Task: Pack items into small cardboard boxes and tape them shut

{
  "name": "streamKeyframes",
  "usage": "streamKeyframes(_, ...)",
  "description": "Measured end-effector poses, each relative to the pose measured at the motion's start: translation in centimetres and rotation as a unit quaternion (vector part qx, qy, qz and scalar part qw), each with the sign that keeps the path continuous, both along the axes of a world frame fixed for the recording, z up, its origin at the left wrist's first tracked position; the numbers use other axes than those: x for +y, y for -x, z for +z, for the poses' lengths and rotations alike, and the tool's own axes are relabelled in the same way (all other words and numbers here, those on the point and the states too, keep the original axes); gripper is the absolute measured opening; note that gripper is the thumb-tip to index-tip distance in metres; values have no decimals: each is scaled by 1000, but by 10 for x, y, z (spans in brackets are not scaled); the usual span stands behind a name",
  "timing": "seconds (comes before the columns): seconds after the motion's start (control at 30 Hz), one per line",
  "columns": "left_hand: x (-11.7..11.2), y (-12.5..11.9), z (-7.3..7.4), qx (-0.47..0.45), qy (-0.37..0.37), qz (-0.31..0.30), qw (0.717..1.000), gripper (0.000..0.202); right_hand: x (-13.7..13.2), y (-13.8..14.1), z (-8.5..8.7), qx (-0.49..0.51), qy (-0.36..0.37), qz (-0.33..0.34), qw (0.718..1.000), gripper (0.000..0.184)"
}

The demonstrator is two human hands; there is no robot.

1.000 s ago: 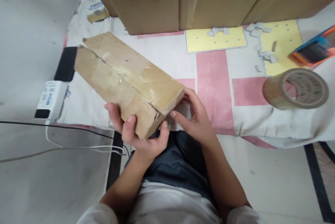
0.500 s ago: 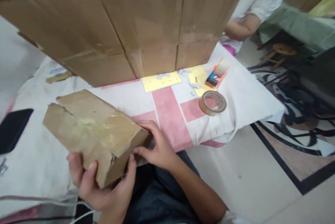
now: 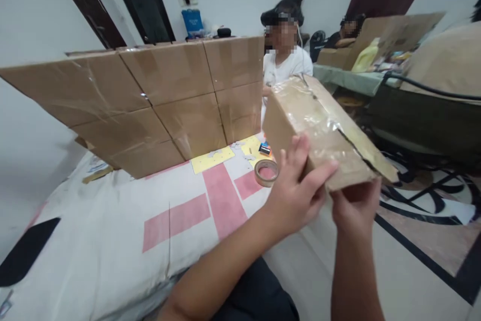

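A small brown cardboard box [image 3: 319, 130] is held up in the air, tilted, with clear tape over its upper face. My left hand [image 3: 296, 186] grips its near left side, thumb on the taped face and fingers against the side. Beneath the near end, my right hand [image 3: 355, 206] holds the box from below; some of its fingers are hidden by the cardboard. A dark gap between flaps shows along the taped face. Left of the box, a roll of brown tape [image 3: 258, 177] lies on the white and pink cloth [image 3: 221, 201].
A large taped cardboard stack [image 3: 188, 105] stands across the cloth-covered surface. Yellow sheets [image 3: 212, 159] with paper scraps and a small orange-and-black packet [image 3: 265, 149] lie before it. A black flat object [image 3: 28, 251] is at left. A person in white [image 3: 289, 60] sits behind; another is farther right.
Both hands have carried the box up and to the right, away from the cloth, and turned it. The view has tilted up, bringing the room and people into sight.
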State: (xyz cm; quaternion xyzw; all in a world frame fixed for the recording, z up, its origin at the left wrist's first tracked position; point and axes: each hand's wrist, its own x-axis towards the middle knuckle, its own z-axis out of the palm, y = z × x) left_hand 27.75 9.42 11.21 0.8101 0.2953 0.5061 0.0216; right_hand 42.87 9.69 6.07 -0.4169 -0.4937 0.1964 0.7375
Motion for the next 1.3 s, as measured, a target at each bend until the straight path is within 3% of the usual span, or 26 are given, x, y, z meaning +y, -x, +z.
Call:
streamKeyframes(0.1, 42, -63, -17, -60, 77, -41, 994, 53, 37, -64, -6, -30, 25, -42, 998, 62)
streamKeyframes(0.2, 86, -104, -59, -61, 147, -41, 986, 50, 79, -107, -41, -85, 100, -37, 991, 53)
streamKeyframes(0.33, 144, -129, -106, -32, 200, -26, 979, 52, 136, -129, -88, -90, 141, 2, 986, 53)
streamKeyframes(0.43, 186, -134, -117, -25, 197, -1, 980, 57, 181, -131, -99, -133, 121, -1, 984, 56)
streamKeyframes(0.67, 267, -133, -117, -24, 188, 83, 978, 52, 280, -126, -102, -224, 114, -16, 968, 56)
streamKeyframes(0.9, 307, -135, -106, -42, 258, 170, 950, 48, 342, -110, -108, -193, 109, 92, 971, 64)
streamKeyframes(1.03, 314, -133, -96, -42, 295, 193, 935, 47, 361, -101, -108, -230, 208, 71, 948, 73)
streamKeyframes(1.13, 310, -128, -82, -36, 320, 186, 928, 48, 361, -97, -106, -263, 261, 36, 928, 75)
streamKeyframes(1.23, 292, -119, -57, -12, 355, 171, 919, 49, 349, -94, -102, -282, 297, -6, 912, 73)
streamKeyframes(1.3, 266, -104, -40, 13, 366, 148, 919, 47, 337, -90, -100, -291, 319, -37, 901, 70)
